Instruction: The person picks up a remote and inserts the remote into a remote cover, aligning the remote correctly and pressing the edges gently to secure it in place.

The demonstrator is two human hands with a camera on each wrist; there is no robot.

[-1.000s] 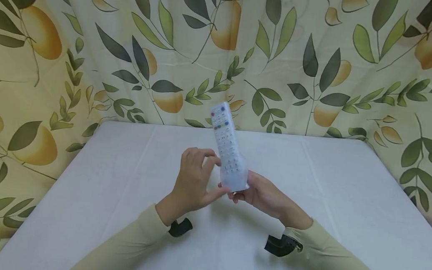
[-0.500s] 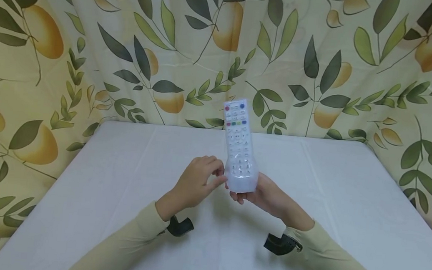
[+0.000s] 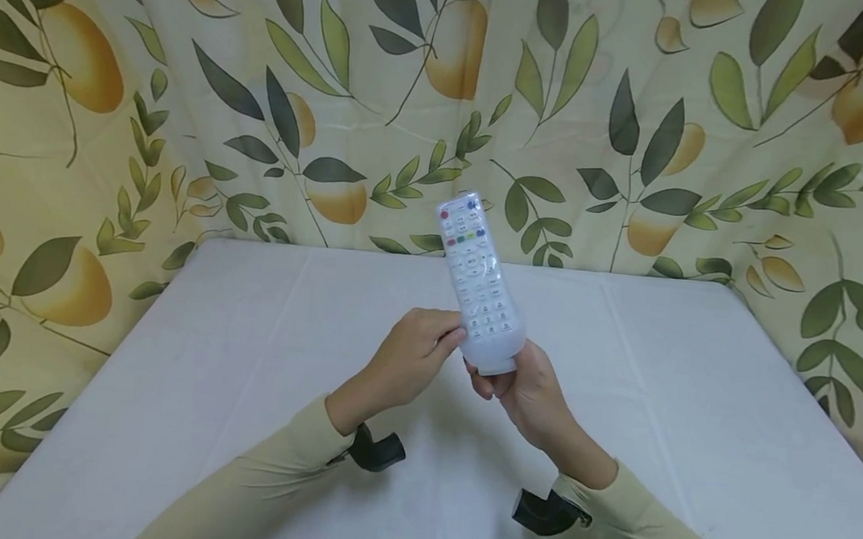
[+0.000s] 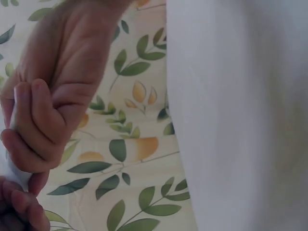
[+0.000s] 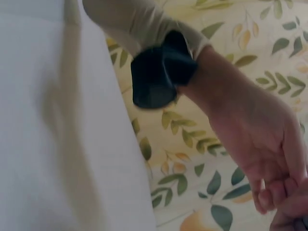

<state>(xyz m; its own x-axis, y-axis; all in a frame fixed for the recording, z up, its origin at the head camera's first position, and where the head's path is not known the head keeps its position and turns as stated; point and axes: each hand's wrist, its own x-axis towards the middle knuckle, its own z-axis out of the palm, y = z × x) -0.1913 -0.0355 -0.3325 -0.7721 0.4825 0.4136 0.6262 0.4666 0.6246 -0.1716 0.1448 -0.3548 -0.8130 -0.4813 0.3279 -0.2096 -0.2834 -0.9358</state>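
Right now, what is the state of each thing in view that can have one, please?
Remote control: held up off the table, tilted, buttons facing the head camera.
Translucent cover: over the remote's lower end; its upper limit is unclear.
Left hand: fingers curled, pinching at the remote's lower left edge.
Right hand: gripping the remote's lower end.
Table: white, faintly creased.
Patterned cloth: hanging behind.

Fruit-and-leaf patterned cloth (image 3: pixel 546 135), probably a curtain, hangs behind and beside a white-topped table (image 3: pixel 454 480).
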